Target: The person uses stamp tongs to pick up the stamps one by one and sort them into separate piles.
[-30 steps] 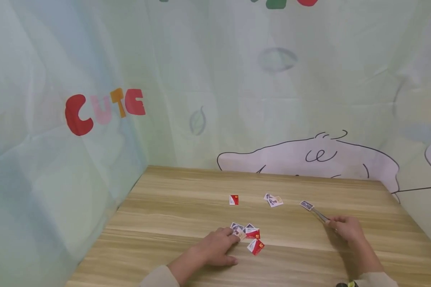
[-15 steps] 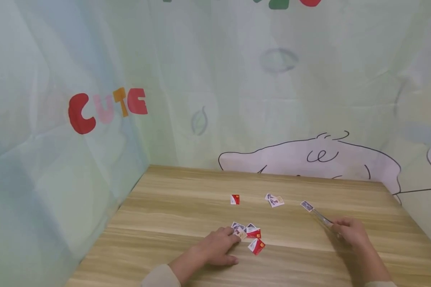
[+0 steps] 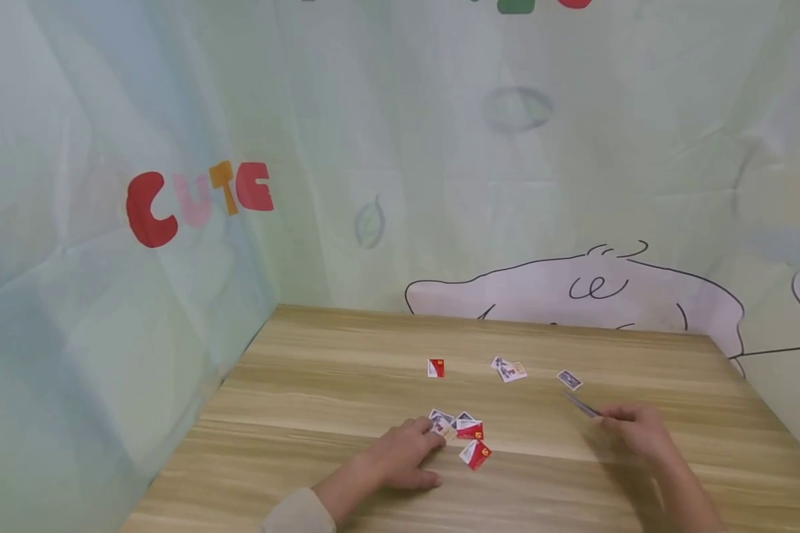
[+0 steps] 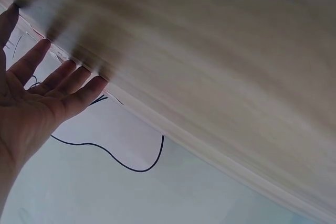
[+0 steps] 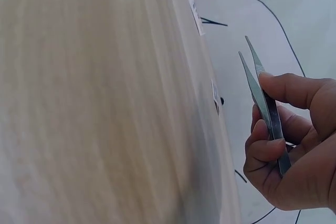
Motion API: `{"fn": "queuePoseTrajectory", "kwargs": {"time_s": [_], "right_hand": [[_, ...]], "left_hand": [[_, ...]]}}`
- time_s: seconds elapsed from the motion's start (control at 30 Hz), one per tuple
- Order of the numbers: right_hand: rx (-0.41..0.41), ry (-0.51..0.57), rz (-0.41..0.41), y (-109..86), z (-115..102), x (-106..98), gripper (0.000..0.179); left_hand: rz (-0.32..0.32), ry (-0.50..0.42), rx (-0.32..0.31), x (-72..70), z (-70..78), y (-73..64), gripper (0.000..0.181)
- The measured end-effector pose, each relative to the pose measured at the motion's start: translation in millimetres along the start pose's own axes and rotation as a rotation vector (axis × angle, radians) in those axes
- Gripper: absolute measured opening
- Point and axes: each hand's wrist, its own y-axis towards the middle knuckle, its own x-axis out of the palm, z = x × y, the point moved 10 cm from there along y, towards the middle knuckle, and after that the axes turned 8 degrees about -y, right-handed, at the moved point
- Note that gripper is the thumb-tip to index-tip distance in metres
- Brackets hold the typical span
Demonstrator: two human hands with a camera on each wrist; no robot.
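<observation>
Right hand [image 3: 640, 429] gripping tweezers [image 5: 272, 113], left hand [image 3: 403, 453] touching small cards [image 3: 444, 426]

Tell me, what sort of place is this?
Perhaps a small indoor corner screened off for tabletop work: a wood-grain table with small cards on it, and a cartoon-printed backdrop along two sides, with coloured letters spelling CUTE.

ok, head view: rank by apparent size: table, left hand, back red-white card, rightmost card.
1. Table
2. Left hand
3. Back red-white card and rightmost card: look about alike, so not ranked.
</observation>
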Motion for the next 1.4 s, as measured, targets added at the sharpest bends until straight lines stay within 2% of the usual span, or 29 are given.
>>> {"fn": "queuePoseTrajectory", "kwargs": {"time_s": [0.53,1.0,1.4], "right_hand": [[-0.016,0.089,-0.048,-12.2,-9.5,19.2,0.026],[-0.076,0.053,-0.101,-15.6,-31.6,43.4,0.024],[-0.105,0.087,-0.168,-15.7,-50.4,66.4,0.024]], "left_hand": [[-0.009,-0.026,-0.032,-0.1,-0.9,-3.3,0.053],[-0.022,-0.007,-0.053,2.0,-4.2,-2.7,0.057],[-0.035,-0.022,-0.057,0.4,-7.4,-3.5,0.060]]}}
